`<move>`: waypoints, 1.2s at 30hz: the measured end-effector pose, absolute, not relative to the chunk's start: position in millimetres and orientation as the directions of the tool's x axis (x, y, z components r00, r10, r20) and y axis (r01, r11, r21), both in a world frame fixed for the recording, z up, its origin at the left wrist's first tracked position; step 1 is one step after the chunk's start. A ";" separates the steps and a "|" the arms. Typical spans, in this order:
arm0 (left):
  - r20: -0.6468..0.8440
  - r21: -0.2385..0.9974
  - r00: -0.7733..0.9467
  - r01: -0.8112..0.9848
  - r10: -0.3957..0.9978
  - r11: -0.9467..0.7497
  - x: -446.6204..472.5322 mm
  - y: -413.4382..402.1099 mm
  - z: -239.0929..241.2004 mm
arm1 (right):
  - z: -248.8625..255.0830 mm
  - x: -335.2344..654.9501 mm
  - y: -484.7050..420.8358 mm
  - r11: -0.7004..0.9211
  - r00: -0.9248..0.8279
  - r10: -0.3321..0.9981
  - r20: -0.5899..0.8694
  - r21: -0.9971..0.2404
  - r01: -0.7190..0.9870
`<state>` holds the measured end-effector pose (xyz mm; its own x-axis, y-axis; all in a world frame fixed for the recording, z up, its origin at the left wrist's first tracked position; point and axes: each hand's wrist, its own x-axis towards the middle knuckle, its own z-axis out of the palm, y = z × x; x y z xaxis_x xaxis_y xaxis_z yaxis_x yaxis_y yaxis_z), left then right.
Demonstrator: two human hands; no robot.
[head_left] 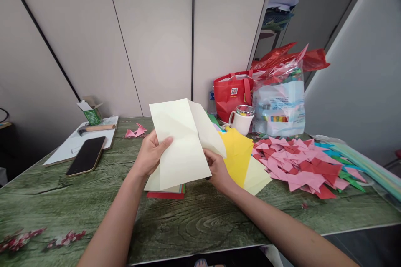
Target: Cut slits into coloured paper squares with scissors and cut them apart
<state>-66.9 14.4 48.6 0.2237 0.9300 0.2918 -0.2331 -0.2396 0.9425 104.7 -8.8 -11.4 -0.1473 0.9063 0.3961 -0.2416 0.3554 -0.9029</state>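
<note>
A pale cream sheet of paper (181, 142), partly folded, is held up above the green table (194, 217). My left hand (152, 152) grips its left edge with the thumb on the front. My right hand (217, 171) pinches its lower right edge from behind. Under the sheet lies a stack of coloured paper (166, 194) with a red sheet at the bottom. A yellow sheet (238, 154) and another cream sheet (257, 175) lie just right of my hands.
A heap of pink and red folded triangles (297, 162) covers the right side. Behind it stand a white mug (242, 122), a red bag (232, 91) and a clear plastic bag (280, 100). A phone (87, 155), hammer (95, 128) and small green box (90, 112) lie at the left.
</note>
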 end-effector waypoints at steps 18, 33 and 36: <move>0.259 0.952 0.207 -0.218 0.944 -0.213 -66.3 13.9 49.1 | -10.5 104.4 -9.5 0.372 -0.096 0.911 0.401 -0.900 -0.228; 0.254 0.958 0.239 -0.193 0.937 -0.211 -67.7 13.9 46.7 | -6.1 104.8 -11.2 0.348 -0.103 0.920 0.378 -0.910 -0.227; 0.219 0.971 0.278 -0.160 0.935 -0.180 -69.1 14.1 46.5 | -4.8 104.9 -9.9 0.338 -0.114 0.920 0.375 -0.907 -0.251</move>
<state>-69.1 14.1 46.5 0.2780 0.9353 0.2189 -0.1596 -0.1797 0.9707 104.9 -9.9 -4.8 -0.1143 0.9200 0.3748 -0.2514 0.3382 -0.9069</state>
